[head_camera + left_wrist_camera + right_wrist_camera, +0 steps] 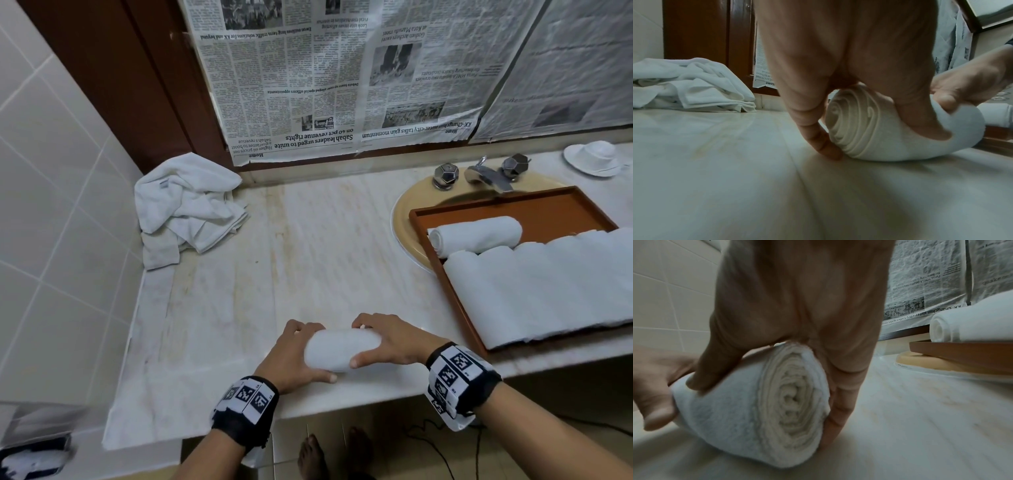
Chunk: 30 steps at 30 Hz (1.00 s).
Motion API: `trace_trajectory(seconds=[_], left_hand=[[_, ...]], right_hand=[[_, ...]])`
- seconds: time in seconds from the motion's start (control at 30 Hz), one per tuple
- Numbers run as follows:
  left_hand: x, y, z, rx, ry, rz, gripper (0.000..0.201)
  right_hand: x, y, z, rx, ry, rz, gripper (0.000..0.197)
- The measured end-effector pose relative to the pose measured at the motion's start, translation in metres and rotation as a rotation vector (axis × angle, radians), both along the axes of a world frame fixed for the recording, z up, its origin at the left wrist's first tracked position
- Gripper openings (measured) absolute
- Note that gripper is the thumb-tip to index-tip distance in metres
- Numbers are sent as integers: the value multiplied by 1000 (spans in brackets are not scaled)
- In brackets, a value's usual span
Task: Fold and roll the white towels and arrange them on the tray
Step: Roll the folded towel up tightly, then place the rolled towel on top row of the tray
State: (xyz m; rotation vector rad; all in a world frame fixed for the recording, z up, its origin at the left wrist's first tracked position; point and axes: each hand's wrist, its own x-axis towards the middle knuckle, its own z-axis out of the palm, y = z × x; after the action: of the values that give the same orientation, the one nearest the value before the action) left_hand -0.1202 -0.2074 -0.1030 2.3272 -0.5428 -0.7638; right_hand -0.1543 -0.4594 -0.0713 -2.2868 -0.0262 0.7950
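Rolled towel [342, 350] lies on the tabletop [308, 246] at its near edge, middle; both hands grasp it — left hand [291, 356] curled round the left end, thumb on the near side, a fingertip touching the tabletop beside the spiral end [851, 126]; right hand [394, 342] curled round the right end, thumb pressed into the near side; spiral layers plain at that end too [795, 399]. Tray [548, 212] at the right, resting partly over the sink [407, 222]; on it one roll [476, 234] at the far side and a row of rolls [548, 287] nearer — count unclear. Loose towels [188, 205] heaped at the far left corner; newspaper [325, 85] on the wall behind.
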Motion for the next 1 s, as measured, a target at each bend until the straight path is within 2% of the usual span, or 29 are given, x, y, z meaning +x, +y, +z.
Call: trace_trajectory(seconds=[0.1,0.23,0.37,0.53,0.73,1.0], left_hand=[[7,-1,4,29,47,-75,86],[17,-4,16,69,116,-140,74],[22,-7,18,136,218,-148,94],[25,-17,20,143,178,-283,66],[42,-35,36,32,269,-259,62],[65,-71,47,-183,682,-73,67]], right_hand=[[-2,-1,2,22,11,-23,60],[-3,-1,5,8,37,-36,64],[-3,-1,11,-4,37,-53,62],[-5,-4,26,6,26,-68,61],[-4,-26,53,-7,-46,-115,61],[14,-73,73,13,-115,-106,60]])
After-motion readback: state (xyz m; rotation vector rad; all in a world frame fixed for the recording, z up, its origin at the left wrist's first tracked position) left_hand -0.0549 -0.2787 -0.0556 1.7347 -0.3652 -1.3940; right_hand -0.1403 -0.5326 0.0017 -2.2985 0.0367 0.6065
